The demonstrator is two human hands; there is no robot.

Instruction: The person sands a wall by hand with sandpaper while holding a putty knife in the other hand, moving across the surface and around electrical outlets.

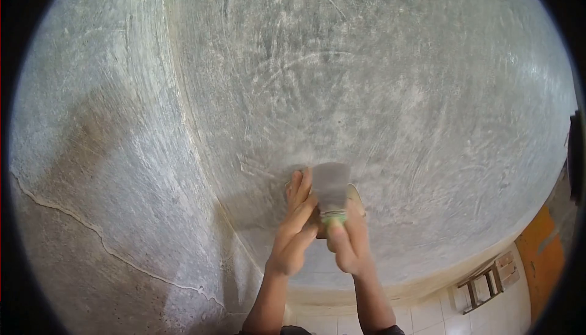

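My right hand [349,237] is closed around the green handle of a putty knife [331,182]. The knife's wide grey blade points up toward the wall and is smeared by motion. Close beside it on the left is my left hand [295,231], its fingers pointing up and bent around something I cannot make out. A brown edge [321,232] shows between the two hands, and a pale rounded edge [356,197] peeks out behind my right fingers. Both hands are close in front of the grey plastered wall [378,109].
A vertical corner line [183,115] meets a second grey wall on the left, which has a raised wavy ridge [67,211]. Below are pale floor tiles [427,312], a small wooden frame [482,289] and an orange panel [540,255] at the right.
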